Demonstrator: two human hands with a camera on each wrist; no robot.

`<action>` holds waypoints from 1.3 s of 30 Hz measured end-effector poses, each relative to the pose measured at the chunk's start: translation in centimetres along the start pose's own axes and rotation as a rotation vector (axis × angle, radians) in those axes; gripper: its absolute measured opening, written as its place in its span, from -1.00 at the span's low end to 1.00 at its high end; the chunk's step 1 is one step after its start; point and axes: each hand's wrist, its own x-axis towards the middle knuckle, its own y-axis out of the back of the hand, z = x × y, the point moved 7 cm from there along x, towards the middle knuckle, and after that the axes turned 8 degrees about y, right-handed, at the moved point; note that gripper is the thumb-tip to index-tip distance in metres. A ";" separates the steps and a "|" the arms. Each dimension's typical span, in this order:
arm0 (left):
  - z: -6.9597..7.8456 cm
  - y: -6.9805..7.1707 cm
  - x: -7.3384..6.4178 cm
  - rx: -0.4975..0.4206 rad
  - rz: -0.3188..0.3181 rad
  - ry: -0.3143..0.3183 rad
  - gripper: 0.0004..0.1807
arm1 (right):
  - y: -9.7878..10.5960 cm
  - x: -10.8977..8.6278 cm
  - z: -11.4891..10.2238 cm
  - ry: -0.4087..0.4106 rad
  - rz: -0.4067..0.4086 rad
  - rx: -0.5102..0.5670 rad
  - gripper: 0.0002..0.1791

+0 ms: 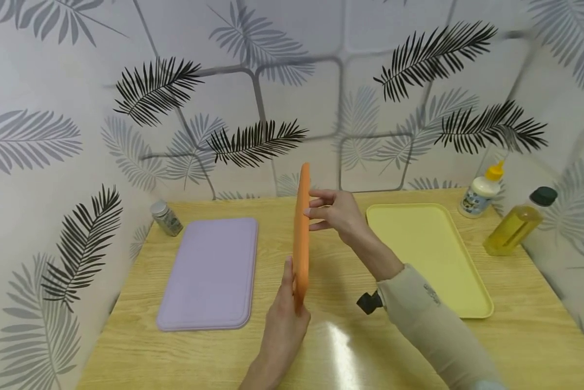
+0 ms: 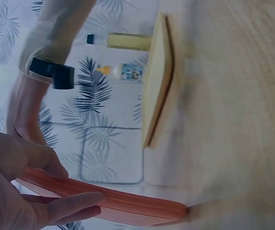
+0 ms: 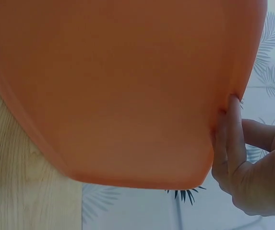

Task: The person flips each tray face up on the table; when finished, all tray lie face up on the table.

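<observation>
An orange tray [image 1: 302, 233] stands on edge above the table, seen nearly side-on in the head view. My left hand [image 1: 284, 319] grips its lower, near end; in the left wrist view the thumb lies on one side of the tray [image 2: 142, 206] and fingers on the other. Higher up, at the far part, my right hand [image 1: 338, 214] has its fairly straight fingers against the right face. The right wrist view shows that broad orange face, with fingertips [image 3: 234, 103] touching it near the edge. Part of the right hand's thumb contact is hidden.
A lilac board or upturned tray [image 1: 209, 276] lies left on the wooden table [image 1: 370, 357], with a small grey-lidded jar [image 1: 167, 218] behind it. On the right are a yellow tray [image 1: 419, 233], a white bottle with yellow nozzle [image 1: 481, 192] and a yellow-liquid bottle [image 1: 516, 225].
</observation>
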 end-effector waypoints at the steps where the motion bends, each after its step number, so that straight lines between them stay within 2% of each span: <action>1: 0.2 0.3 0.1 -0.011 0.006 -0.001 0.13 | -0.2 0.0 0.1 -0.002 0.002 0.006 -0.43; 3: 0.8 0.8 0.2 -0.022 0.016 -0.013 0.20 | -0.4 0.1 0.3 -0.011 0.012 0.018 -0.42; 6: 1.7 1.6 0.5 -0.024 0.017 -0.041 0.17 | -0.7 0.1 0.5 -0.016 0.024 0.027 -0.42; 13: 3.0 2.7 1.1 -0.017 0.002 -0.044 -0.07 | -1.2 0.3 0.6 -0.014 0.038 0.045 -0.45; 16: 3.2 3.2 1.3 -0.011 0.026 -0.056 -0.14 | -1.4 0.4 0.6 -0.011 0.031 0.046 -0.46; 23: 3.8 4.4 1.5 -0.016 0.098 -0.126 -0.32 | -1.9 0.4 0.5 0.006 0.032 0.062 -0.49; 29: 3.8 4.8 1.6 -0.050 0.157 -0.170 -0.44 | -2.2 0.3 0.8 0.021 0.007 0.062 -0.55; 32: 3.6 4.9 1.6 -0.063 0.189 -0.183 -0.47 | -1.5 0.1 2.6 0.021 -0.012 -0.022 -0.58; 36: 2.9 5.5 1.6 -0.095 0.236 -0.177 -0.47 | 0.0 -0.9 8.0 -0.038 -0.050 -0.239 -0.47; 39: 2.3 5.8 1.5 -0.131 0.244 -0.156 -0.47 | 0.6 -2.1 11.9 -0.084 -0.093 -0.364 -0.43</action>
